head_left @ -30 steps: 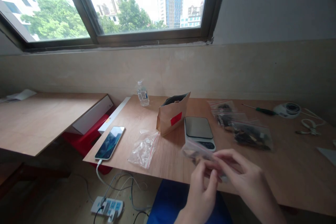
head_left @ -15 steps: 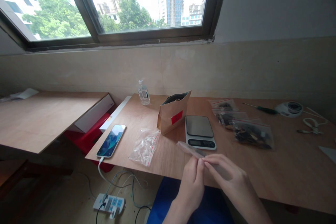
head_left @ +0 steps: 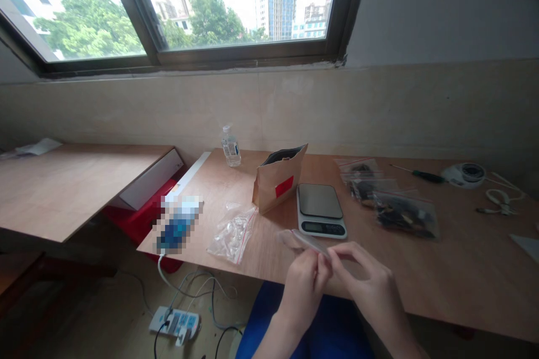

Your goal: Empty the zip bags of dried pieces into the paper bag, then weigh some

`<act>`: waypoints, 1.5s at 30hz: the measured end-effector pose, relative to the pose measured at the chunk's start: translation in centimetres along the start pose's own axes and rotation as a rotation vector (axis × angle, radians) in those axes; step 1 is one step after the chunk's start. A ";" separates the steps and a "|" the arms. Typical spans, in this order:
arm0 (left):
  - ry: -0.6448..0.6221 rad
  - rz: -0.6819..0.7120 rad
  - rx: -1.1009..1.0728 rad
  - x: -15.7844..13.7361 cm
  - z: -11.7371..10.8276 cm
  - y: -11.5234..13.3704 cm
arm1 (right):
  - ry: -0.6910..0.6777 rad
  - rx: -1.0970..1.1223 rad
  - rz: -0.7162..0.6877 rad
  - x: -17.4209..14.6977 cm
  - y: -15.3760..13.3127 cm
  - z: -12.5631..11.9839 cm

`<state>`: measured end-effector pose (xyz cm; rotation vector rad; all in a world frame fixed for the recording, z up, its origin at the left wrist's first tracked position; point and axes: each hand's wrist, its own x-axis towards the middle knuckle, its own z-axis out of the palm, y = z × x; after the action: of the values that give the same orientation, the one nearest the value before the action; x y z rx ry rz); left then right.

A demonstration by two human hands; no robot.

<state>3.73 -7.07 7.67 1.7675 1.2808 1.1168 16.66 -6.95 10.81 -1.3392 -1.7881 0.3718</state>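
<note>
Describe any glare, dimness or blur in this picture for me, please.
In the head view, the window glares white toward its top, while the floor lies dim; same head view, square blocks mask the phone; again in the head view, the held plastic bag looks soft, its contents unclear.

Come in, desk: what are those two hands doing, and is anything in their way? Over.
Left hand and right hand: both pinching clear plastic bag. Digital scale close beyond it. Nothing seen blocking either hand.
</note>
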 end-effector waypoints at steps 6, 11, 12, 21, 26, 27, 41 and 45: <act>-0.084 0.153 0.153 -1.7 -1.2 -0.2 | 0.466 0.024 0.310 1.3 1.7 -1.8; 0.024 0.085 0.265 -1.6 -7.0 -2.9 | 0.412 0.200 0.378 1.6 1.1 -3.2; 0.238 0.004 0.361 -1.3 -9.0 -4.1 | 0.407 0.211 0.390 1.5 0.9 -3.4; 0.437 -0.779 1.057 1.2 -23.9 -14.9 | 0.393 0.188 0.467 0.8 0.7 -3.8; 0.349 -0.823 1.191 0.8 -25.1 -16.3 | 0.379 0.199 0.470 0.5 1.2 -3.5; 0.350 -0.830 1.216 0.5 -25.2 -16.1 | 0.372 0.204 0.466 0.4 1.4 -3.5; 0.326 -0.919 1.172 -2.0 -25.0 -14.2 | 0.312 0.185 0.493 0.4 2.9 -3.3; 0.290 -0.923 1.203 -3.8 -24.7 -14.2 | 0.273 0.182 0.492 0.0 3.4 -3.0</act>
<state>-24.80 -5.71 4.16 1.2934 2.8893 -0.0385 21.08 -6.32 10.32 -1.6036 -1.1623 0.5697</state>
